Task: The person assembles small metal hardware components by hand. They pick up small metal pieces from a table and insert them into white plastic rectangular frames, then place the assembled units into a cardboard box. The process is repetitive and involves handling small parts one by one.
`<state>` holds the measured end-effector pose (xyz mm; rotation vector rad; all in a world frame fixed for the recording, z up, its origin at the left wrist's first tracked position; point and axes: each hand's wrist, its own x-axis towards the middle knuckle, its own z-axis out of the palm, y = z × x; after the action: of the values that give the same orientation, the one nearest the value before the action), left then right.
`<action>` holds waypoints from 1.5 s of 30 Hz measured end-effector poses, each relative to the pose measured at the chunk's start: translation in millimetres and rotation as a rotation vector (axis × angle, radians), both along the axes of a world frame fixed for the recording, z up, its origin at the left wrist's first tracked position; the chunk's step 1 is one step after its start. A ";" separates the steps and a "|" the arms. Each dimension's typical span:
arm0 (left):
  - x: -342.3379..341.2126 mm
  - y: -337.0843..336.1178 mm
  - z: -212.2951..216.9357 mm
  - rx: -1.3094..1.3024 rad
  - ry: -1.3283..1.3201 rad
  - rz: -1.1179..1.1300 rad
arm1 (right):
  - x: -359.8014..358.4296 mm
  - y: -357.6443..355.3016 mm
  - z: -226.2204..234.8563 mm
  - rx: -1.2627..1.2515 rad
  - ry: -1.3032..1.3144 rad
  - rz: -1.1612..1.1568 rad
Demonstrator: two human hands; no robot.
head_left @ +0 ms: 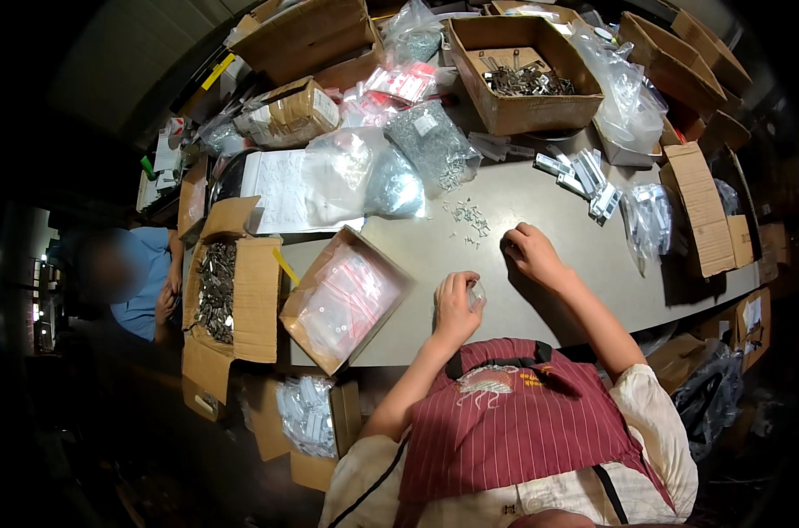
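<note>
Head view: left hand [457, 308] pinching small clear bag [476, 296] at table [540, 198] edge; right hand [530, 251] curling fingertips down on tabletop, contents unclear, near loose small metal parts [470, 216]. Bag-filling step seemingly underway; next move likely needing precise pinch of tiny parts.

A cardboard box [523, 113] of what look like metal clips, beside bulging clear bags [435, 145].

Desk centre: loose screws [471, 217] lie behind both hands.
Desk left edge: box of small bags [344, 299].
Desk rear: carton of metal parts [521, 75].
</note>
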<state>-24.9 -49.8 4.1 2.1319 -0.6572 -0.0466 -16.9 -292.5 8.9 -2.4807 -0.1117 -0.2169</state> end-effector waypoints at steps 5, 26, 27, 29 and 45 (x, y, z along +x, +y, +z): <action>-0.1 -7.8 3.0 -0.056 0.066 -0.016 | -22.2 -18.4 0.8 -0.008 0.198 0.100; 8.2 -34.0 10.8 -0.165 0.260 -0.158 | -38.7 -20.7 41.5 1.216 0.624 -0.147; 7.9 -38.9 17.7 -0.165 0.303 -0.174 | -42.3 -17.6 51.4 1.189 0.627 -0.113; 8.9 -45.2 9.7 -0.194 0.426 -0.206 | -45.3 -9.4 61.3 1.144 0.632 -0.031; 6.6 -37.3 12.7 -0.244 0.331 -0.197 | -31.5 6.0 19.1 -0.030 0.071 -0.153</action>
<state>-18.4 -87.1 16.7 1.7668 -0.6363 -0.3986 -48.4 -286.5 28.0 -2.5254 0.1058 -0.1924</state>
